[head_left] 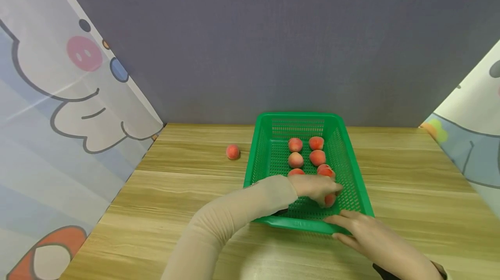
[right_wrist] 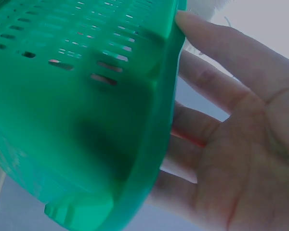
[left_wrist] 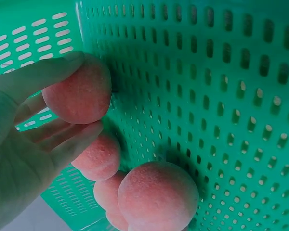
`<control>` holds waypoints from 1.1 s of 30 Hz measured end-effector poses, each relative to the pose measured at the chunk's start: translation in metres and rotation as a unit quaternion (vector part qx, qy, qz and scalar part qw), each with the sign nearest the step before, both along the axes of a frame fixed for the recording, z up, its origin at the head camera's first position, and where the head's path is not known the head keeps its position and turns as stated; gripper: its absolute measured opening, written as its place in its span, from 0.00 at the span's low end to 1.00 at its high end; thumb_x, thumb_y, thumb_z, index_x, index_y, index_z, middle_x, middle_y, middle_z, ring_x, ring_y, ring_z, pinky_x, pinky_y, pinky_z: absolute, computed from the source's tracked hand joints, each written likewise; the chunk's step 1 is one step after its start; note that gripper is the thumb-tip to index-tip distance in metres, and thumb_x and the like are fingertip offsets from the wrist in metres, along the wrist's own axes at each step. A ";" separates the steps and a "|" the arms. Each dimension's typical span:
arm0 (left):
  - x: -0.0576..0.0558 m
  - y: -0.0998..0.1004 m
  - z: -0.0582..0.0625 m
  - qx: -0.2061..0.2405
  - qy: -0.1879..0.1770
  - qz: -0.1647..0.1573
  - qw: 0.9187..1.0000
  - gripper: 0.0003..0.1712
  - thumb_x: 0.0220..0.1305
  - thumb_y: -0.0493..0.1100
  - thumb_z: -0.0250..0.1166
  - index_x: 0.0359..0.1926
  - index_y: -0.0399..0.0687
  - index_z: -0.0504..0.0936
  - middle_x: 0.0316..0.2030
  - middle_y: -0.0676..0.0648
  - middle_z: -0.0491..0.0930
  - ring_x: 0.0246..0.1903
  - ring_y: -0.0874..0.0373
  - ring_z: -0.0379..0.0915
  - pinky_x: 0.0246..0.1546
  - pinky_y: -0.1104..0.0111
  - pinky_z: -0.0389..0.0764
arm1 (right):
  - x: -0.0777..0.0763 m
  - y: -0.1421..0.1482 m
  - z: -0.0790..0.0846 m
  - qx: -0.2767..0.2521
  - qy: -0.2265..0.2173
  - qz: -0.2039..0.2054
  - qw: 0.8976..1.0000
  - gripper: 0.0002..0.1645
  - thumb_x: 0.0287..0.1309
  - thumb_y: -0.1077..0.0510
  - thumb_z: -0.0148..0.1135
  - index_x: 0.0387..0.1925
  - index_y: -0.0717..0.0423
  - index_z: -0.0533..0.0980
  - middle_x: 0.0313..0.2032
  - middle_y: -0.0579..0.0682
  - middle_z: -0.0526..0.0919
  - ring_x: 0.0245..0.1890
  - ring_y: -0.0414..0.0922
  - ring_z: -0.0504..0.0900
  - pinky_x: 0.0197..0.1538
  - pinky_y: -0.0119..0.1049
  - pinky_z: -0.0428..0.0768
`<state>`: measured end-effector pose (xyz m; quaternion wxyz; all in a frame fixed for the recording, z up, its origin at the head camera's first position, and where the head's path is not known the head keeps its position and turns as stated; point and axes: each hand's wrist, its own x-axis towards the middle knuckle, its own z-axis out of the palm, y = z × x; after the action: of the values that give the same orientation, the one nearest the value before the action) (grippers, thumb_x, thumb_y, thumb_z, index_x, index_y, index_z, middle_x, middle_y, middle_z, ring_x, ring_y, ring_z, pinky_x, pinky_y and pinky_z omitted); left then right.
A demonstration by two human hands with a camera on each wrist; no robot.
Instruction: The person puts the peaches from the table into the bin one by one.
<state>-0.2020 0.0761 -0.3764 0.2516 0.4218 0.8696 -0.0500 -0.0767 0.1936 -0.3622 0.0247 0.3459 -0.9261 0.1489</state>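
My left hand (head_left: 318, 188) reaches into the green plastic basket (head_left: 361, 184) and holds a peach (left_wrist: 79, 94) between thumb and fingers, beside the perforated wall in the left wrist view. More peaches (left_wrist: 156, 197) lie close by that hand on the basket floor. From the head view they form two rough rows, with one peach (head_left: 295, 160) in the left row and another peach (head_left: 317, 157) in the right. My right hand (head_left: 365, 228) grips the basket's near rim (right_wrist: 156, 134) at its right side, thumb outside and fingers over the edge.
One loose peach (head_left: 233, 152) lies on the wooden table (head_left: 168, 193), left of the basket. A grey wall (head_left: 250, 45) rises behind the table. Printed cartoon sheets (head_left: 50, 110) stand along both sides.
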 end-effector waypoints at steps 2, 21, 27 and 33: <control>0.000 0.001 0.000 -0.006 0.003 -0.002 1.000 0.27 0.52 0.42 0.65 0.54 0.61 0.67 0.46 0.61 0.69 0.39 0.69 0.69 0.36 0.80 0.69 | 0.000 0.000 0.000 0.001 -0.001 0.000 1.000 0.16 0.47 0.53 0.64 0.41 0.50 0.77 0.36 0.46 0.78 0.34 0.47 0.78 0.31 0.37 0.77; 0.001 0.002 0.003 -0.024 0.001 -0.009 1.000 0.38 0.47 0.44 0.69 0.59 0.64 0.64 0.53 0.59 0.65 0.45 0.69 0.67 0.38 0.80 0.69 | -0.001 0.000 0.000 -0.003 0.007 0.003 1.000 0.17 0.46 0.53 0.64 0.41 0.50 0.77 0.37 0.50 0.79 0.34 0.50 0.79 0.31 0.40 0.77; -0.001 -0.001 0.010 -0.017 -0.007 -0.015 1.000 0.37 0.47 0.44 0.68 0.59 0.62 0.64 0.52 0.58 0.66 0.46 0.69 0.66 0.38 0.79 0.70 | -0.001 0.000 0.000 -0.006 0.012 0.006 1.000 0.17 0.46 0.53 0.64 0.41 0.51 0.78 0.37 0.52 0.79 0.35 0.51 0.79 0.31 0.41 0.77; -0.003 -0.006 0.023 -0.010 -0.018 -0.001 1.000 0.35 0.51 0.47 0.66 0.60 0.63 0.63 0.57 0.59 0.60 0.48 0.69 0.64 0.40 0.79 0.69 | -0.001 -0.001 0.000 0.003 0.010 -0.002 1.000 0.16 0.46 0.53 0.64 0.40 0.50 0.78 0.37 0.50 0.79 0.34 0.50 0.78 0.31 0.40 0.77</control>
<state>-0.2047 0.0700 -0.3538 0.2713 0.4206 0.8642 -0.0514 -0.0777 0.1930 -0.3622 0.0337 0.3452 -0.9270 0.1427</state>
